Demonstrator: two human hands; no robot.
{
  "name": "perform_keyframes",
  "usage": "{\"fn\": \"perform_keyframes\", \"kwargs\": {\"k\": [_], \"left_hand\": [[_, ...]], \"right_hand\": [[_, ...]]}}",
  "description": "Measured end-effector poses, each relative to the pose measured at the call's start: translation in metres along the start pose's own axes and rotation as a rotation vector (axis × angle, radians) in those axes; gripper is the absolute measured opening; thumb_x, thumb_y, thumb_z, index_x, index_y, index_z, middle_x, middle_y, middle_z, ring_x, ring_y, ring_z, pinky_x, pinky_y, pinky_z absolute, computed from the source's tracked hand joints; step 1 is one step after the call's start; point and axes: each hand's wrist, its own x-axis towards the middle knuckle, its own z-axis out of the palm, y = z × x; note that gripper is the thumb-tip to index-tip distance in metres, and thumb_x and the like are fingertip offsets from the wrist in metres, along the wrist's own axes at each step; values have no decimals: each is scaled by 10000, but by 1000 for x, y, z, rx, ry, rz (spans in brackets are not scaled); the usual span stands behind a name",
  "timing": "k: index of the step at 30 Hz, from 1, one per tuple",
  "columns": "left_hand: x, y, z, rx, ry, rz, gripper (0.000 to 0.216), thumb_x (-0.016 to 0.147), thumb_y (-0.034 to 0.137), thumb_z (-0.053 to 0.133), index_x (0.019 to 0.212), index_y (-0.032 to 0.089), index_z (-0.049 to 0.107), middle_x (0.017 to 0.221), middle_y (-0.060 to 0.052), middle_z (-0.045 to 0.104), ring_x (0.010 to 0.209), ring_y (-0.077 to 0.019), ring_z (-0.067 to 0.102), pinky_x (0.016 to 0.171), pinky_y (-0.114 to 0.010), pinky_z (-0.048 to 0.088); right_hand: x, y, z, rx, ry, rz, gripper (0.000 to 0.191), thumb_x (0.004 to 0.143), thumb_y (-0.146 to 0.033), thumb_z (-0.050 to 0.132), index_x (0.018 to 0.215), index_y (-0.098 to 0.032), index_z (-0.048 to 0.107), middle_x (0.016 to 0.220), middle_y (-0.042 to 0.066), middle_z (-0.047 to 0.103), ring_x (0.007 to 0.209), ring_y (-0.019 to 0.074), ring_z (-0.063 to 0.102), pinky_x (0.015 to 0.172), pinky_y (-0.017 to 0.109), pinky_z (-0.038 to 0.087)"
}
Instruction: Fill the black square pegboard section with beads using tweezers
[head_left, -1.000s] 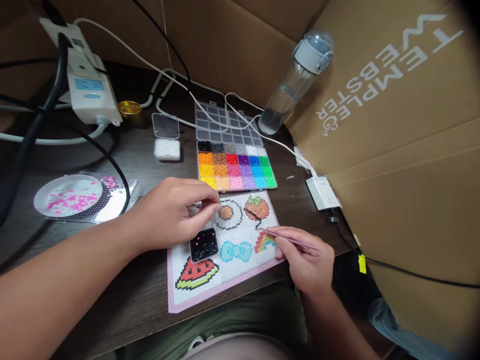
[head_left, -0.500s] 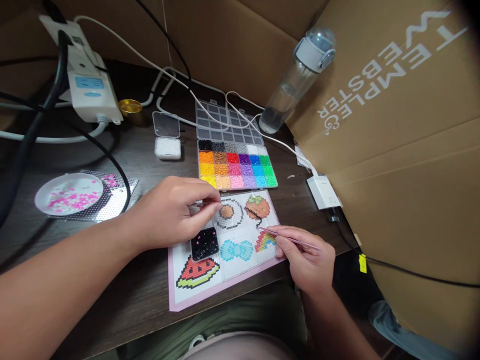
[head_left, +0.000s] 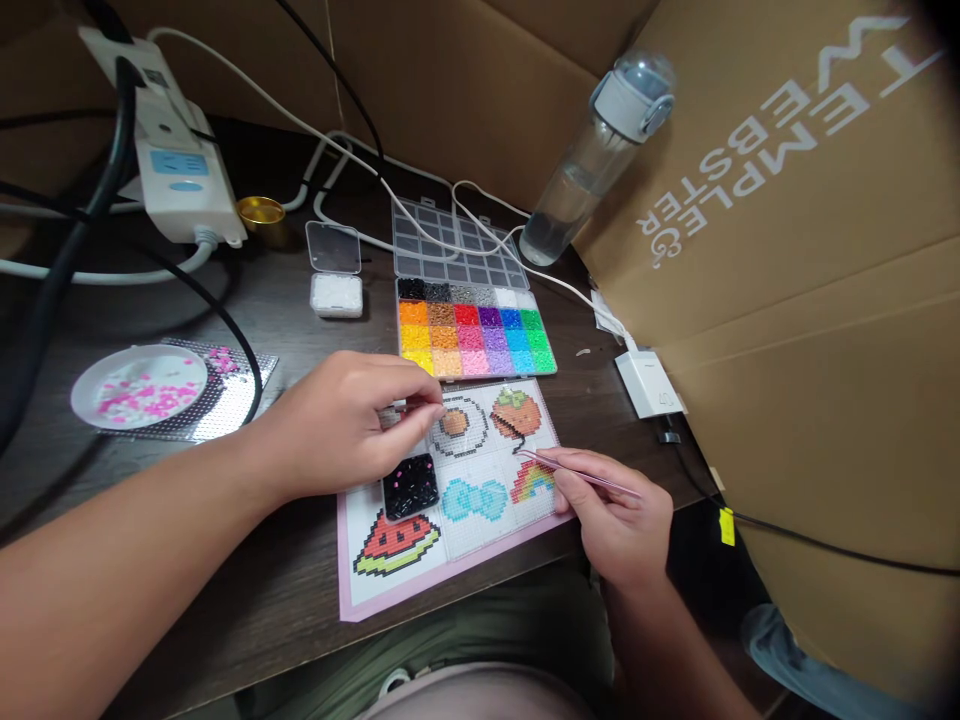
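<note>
My right hand (head_left: 626, 510) grips pink tweezers (head_left: 589, 470). Their tips point at the lower end of a slanting row of black beads (head_left: 510, 432), over the persimmon-like picture on a clear pegboard (head_left: 480, 462). This board lies on a pattern sheet (head_left: 390, 598) with a fried egg, a bow, a rainbow and a watermelon slice. My left hand (head_left: 367, 420) hovers at the sheet's upper left, thumb and fingers pinched together; what they hold, if anything, I cannot make out. Just below it sits a small box of black beads (head_left: 410, 488) with a few pink ones.
Behind the sheet stands an open bead case (head_left: 476, 330) with many colours. Around it are a small box of white beads (head_left: 336, 295), a water bottle (head_left: 596, 165), a white charger (head_left: 646, 383), a power strip (head_left: 184, 180) and a dish of pink beads (head_left: 139, 388). Cables cross the table.
Hardly anything differs. The tweezers' tips sit slightly higher, by the end of the black bead row. My left hand keeps its place.
</note>
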Motion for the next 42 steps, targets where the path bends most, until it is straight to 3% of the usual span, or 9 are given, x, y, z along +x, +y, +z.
{"fn": "perform_keyframes", "kwargs": {"k": [3, 6, 8, 10, 12, 15, 19, 26, 42], "left_hand": [[0, 1, -1, 1, -8, -9, 233, 915, 288, 513, 807, 188, 693, 699, 15, 681, 607, -92, 569, 619, -234, 411], [-1, 1, -3, 2, -40, -56, 238, 913, 297, 507, 829, 198, 706, 738, 7, 693, 636, -101, 592, 604, -233, 422], [-1, 1, -4, 5, -48, -60, 227, 915, 293, 513, 837, 204, 707, 737, 4, 689, 630, -103, 593, 586, -231, 422], [0, 0, -5, 2, -21, -38, 230, 922, 298, 513, 831, 202, 702, 723, -2, 684, 607, -104, 589, 564, -228, 420], [0, -1, -5, -2, -24, -27, 219, 931, 298, 515, 859, 208, 702, 740, -3, 693, 604, -102, 597, 558, -224, 425], [-1, -2, -4, -12, -13, -8, 208, 935, 305, 520, 865, 215, 694, 756, 2, 698, 629, -108, 617, 586, -228, 445], [-1, -1, -3, -17, 29, -50, 251, 944, 313, 470, 860, 222, 689, 757, 12, 696, 635, -115, 622, 589, -237, 449], [-1, -1, -4, -11, -4, -18, 207, 935, 299, 522, 866, 211, 697, 753, 4, 695, 619, -106, 614, 568, -229, 439], [-2, -2, -2, -27, -13, -22, 204, 935, 299, 530, 861, 207, 697, 752, 14, 686, 628, -100, 605, 588, -226, 418]], "right_hand": [[-1, 2, -1, 37, 71, 26, 129, 875, -223, 695, 952, -227, 799, 961, 73, 785, 498, 94, 604, 460, 255, 533], [10, 1, -8, 48, 229, -2, 154, 861, -247, 708, 983, -201, 791, 852, 79, 783, 480, 111, 591, 456, 272, 515], [29, 1, -18, 10, 356, -53, 180, 850, -263, 717, 990, -174, 786, 783, 84, 773, 468, 111, 574, 467, 278, 512], [55, 1, -29, 5, 502, -116, 188, 827, -292, 736, 947, -154, 780, 854, 112, 782, 464, 100, 559, 442, 265, 491], [83, 3, -38, 23, 563, -96, 216, 798, -316, 757, 913, -133, 767, 846, 115, 781, 459, 90, 548, 442, 254, 501], [116, 12, -45, 26, 553, -36, 282, 763, -352, 771, 909, -112, 747, 764, 90, 770, 483, 105, 607, 478, 251, 560], [135, 32, -41, 23, 512, 22, 327, 752, -396, 750, 897, -105, 724, 869, 125, 787, 500, 117, 655, 499, 276, 611], [139, 46, -37, -9, 536, 80, 319, 756, -365, 711, 907, -85, 698, 906, 157, 782, 523, 126, 685, 533, 285, 633], [143, 53, -33, -84, 530, 98, 267, 754, -350, 676, 871, -110, 691, 813, 106, 775, 504, 135, 680, 507, 282, 617]]}}
